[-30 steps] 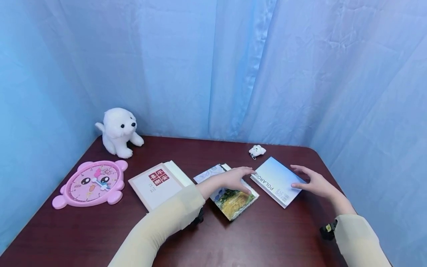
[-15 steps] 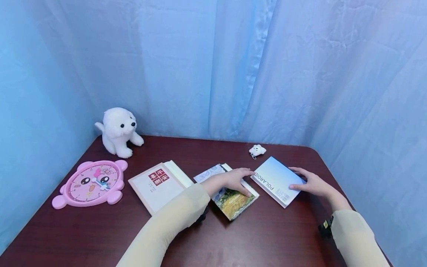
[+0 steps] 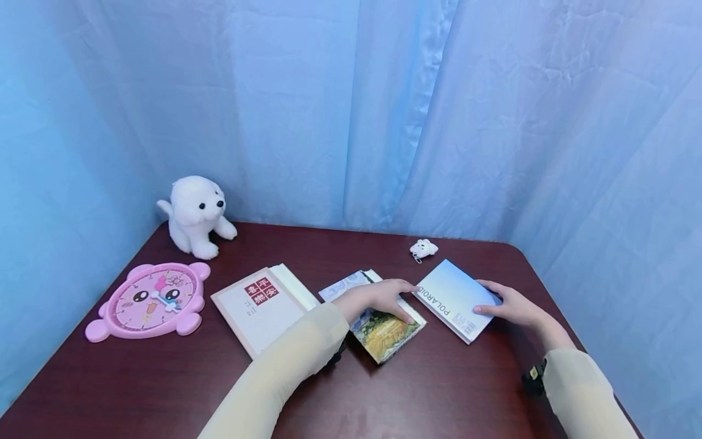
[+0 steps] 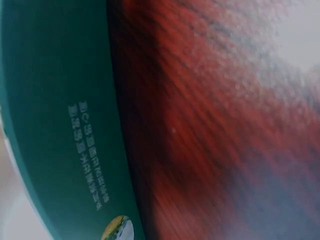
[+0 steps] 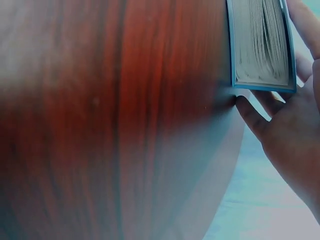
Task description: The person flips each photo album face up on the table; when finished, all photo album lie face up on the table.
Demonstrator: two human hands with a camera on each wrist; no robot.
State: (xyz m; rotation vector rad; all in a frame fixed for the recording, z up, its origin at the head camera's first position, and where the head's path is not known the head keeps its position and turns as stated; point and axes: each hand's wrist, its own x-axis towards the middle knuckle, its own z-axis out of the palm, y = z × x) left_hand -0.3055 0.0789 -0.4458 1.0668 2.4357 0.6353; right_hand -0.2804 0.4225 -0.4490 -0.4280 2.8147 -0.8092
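Note:
The blue-and-white book lettered POLAROID lies on the right half of the table. My right hand holds its right side, thumb on the cover and fingers around the far edge; the right wrist view shows the book's page ends beside that hand. My left hand reaches over a book with a painted landscape cover. Its fingertips are at the blue-and-white book's left corner; whether they press it is unclear. In the left wrist view, a dark green book side with pale characters fills the left.
A beige book with a red square lies left of the painted one, partly behind my left sleeve. Further left are a pink toy clock and a white plush dog. A small white plush keychain sits near the table's back edge.
My right hand has moved left onto the blue-and-white book's right side. My left hand has shifted slightly right and down. The book has barely moved.

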